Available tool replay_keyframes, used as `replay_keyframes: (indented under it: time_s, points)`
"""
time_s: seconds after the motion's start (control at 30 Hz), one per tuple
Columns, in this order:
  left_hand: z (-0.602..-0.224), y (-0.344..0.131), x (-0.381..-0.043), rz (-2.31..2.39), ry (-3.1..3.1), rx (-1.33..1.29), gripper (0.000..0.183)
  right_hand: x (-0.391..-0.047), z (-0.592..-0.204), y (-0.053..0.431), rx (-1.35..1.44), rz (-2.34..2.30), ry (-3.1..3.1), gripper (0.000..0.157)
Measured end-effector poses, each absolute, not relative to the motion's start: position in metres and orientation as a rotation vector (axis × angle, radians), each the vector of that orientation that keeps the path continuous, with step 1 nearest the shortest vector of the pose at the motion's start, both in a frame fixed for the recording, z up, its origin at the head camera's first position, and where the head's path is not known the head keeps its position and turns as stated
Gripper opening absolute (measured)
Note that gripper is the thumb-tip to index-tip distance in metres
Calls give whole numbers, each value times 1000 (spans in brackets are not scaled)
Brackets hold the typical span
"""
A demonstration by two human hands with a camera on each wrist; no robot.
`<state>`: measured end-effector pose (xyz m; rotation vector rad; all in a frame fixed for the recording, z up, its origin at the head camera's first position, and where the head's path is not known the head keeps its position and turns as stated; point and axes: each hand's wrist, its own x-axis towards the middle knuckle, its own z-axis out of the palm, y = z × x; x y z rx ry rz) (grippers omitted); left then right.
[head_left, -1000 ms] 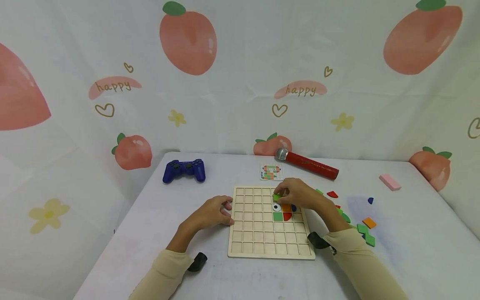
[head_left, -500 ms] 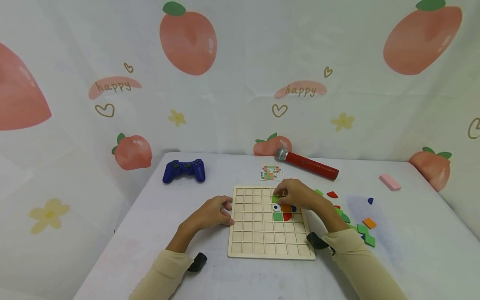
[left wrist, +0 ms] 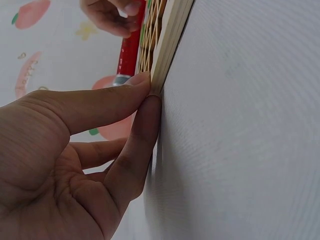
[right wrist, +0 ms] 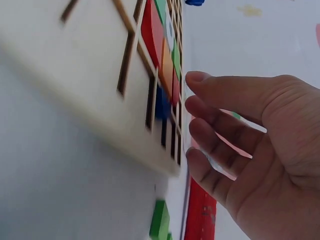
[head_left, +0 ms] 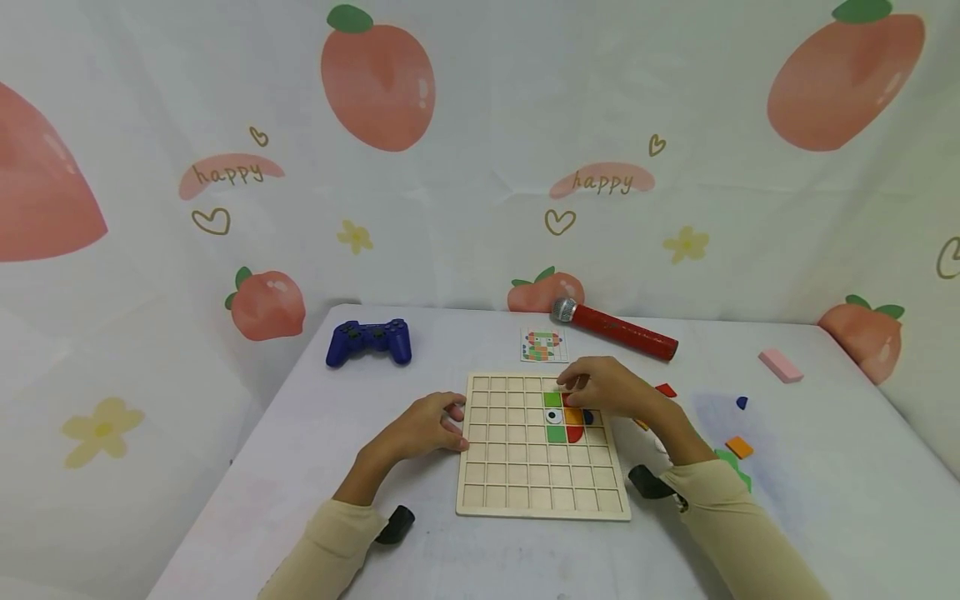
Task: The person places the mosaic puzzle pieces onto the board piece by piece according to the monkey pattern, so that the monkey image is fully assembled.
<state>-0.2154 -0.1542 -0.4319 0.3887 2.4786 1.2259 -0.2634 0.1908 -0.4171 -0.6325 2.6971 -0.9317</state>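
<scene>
A wooden grid board (head_left: 517, 477) lies on the table. My left hand (head_left: 420, 427) pinches its left edge between thumb and index finger, as the left wrist view shows. Set in the board's upper right cells are a light green square tile (head_left: 552, 400), a white eye tile (head_left: 553, 416), a darker green tile (head_left: 556, 434), an orange tile (head_left: 573, 418), a red rounded tile (head_left: 574, 434) and a blue tile (head_left: 588, 417). Over the top right hovers my right hand (head_left: 606, 387), fingers loosely curved with nothing between them. Beneath its fingertips, another red piece (head_left: 567, 400) is partly hidden.
Behind the board lie a pattern card (head_left: 543, 344) and a red microphone (head_left: 618, 329). A blue game controller (head_left: 369, 342) is back left. To the right are an orange tile (head_left: 739, 447), several green pieces partly behind my forearm, a blue piece (head_left: 742, 402) and a pink block (head_left: 780, 365).
My right hand has let go of the light green tile, now flat in its cell, and shifted slightly right. A red piece now shows beside that tile. The left hand stays put.
</scene>
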Motion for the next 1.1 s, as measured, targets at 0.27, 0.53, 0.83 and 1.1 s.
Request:
replay_keyframes:
  time_s: [0.27,0.53,0.83,1.1]
  points:
    - [-431,-154,-215,1224,2481,401,74,-261,-414,222,-628,-928,2744,30]
    - [-432,-154,-215,1222,2479,395,75,-258,-414,254,-508,-895,2785,33]
    - [-431,-155,-214,1224,2482,415,74,-259,-415,277,-388,-845,2808,36]
    - [-432,-156,-214,1230,2472,420,74,-261,-419,285,-337,-793,2811,40]
